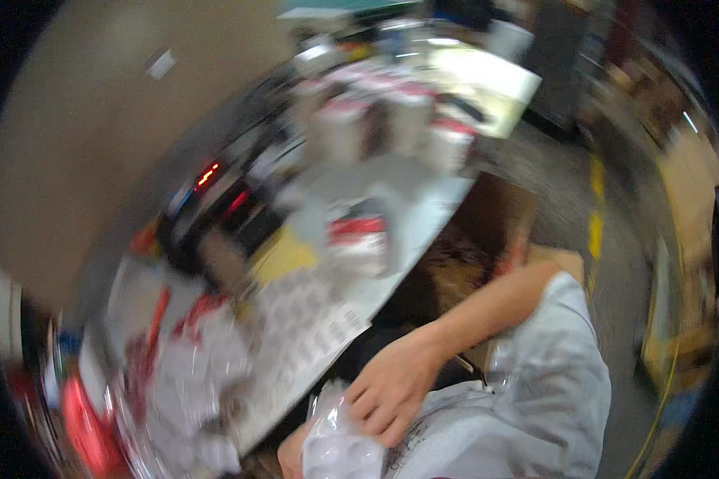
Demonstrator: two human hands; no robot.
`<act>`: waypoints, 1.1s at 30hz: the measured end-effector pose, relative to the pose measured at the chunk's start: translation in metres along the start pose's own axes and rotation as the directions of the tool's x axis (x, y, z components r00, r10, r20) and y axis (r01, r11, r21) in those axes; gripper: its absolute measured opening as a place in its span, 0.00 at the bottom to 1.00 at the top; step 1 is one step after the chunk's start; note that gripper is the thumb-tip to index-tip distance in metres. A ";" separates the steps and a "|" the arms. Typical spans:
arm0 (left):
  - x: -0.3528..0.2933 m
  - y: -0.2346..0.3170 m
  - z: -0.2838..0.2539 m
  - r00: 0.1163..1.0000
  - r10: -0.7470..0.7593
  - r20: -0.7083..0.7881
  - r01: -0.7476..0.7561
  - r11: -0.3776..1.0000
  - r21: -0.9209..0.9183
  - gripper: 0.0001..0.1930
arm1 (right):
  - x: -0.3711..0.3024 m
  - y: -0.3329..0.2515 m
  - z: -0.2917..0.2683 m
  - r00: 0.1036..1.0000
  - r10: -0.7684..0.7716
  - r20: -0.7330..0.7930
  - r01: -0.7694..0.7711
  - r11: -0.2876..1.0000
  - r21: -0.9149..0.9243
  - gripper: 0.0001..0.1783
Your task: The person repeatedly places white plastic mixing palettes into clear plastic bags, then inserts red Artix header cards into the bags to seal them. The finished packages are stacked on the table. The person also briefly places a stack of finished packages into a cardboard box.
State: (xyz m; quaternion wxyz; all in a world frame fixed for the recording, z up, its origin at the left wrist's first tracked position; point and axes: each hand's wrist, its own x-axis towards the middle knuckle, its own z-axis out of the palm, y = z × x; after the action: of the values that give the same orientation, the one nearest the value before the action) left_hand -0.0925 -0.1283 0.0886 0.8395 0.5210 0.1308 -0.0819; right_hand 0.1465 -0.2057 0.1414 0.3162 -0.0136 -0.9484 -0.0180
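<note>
A clear plastic bag point(343, 449) with whitish, rounded contents is between my hands, low in front of my body. My right hand point(395, 389) reaches across my shirt and closes its bent fingers on the bag's upper right side. At the bag's left side, my left hand point(292, 453) is partly in view and grips it, its fingers mostly hidden behind the plastic. Motion blur hides what exactly the bag contains. Just beyond my hands, a sheet of labels point(311, 315) lies along the table's near edge.
On the table point(411, 231) stand a red-and-white pack point(358, 239) and several similar packs point(343, 128) farther back. A black device point(216, 211) with a red lit display is at the left. Crumpled clear plastic point(192, 391) covers the near left. An open cardboard box point(487, 215) sits beside the table.
</note>
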 end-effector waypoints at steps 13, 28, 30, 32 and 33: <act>0.021 -0.021 -0.002 0.857 0.056 -0.511 -0.239 0.924 -0.299 0.52 | -0.071 0.081 0.003 0.883 0.406 0.235 -0.415 0.910 -0.012 0.06; 0.099 -0.038 -0.044 0.398 0.255 -0.881 -0.174 0.964 0.200 0.46 | -0.063 0.048 0.087 -0.168 0.935 0.311 -0.743 -0.328 0.584 0.39; 0.092 -0.032 -0.047 0.344 0.293 -0.892 -0.054 0.955 0.293 0.45 | -0.068 0.054 0.067 -0.137 0.962 0.235 -0.882 -0.226 0.413 0.38; 0.085 -0.022 -0.050 0.254 0.322 -0.912 0.121 0.925 0.361 0.41 | -0.086 0.066 0.039 -0.085 0.992 -0.088 -0.994 -0.078 0.079 0.36; 0.082 -0.016 -0.052 0.155 0.376 -0.914 0.136 0.908 0.396 0.37 | -0.104 0.077 0.023 -0.070 0.952 -0.297 -0.992 -0.099 -0.084 0.36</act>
State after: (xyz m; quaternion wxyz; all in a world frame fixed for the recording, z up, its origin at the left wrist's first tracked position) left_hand -0.0259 -0.0888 0.0278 0.4349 0.6121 0.5784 0.3187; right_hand 0.2190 -0.1297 0.0627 0.2891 -0.7425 -0.5983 0.0848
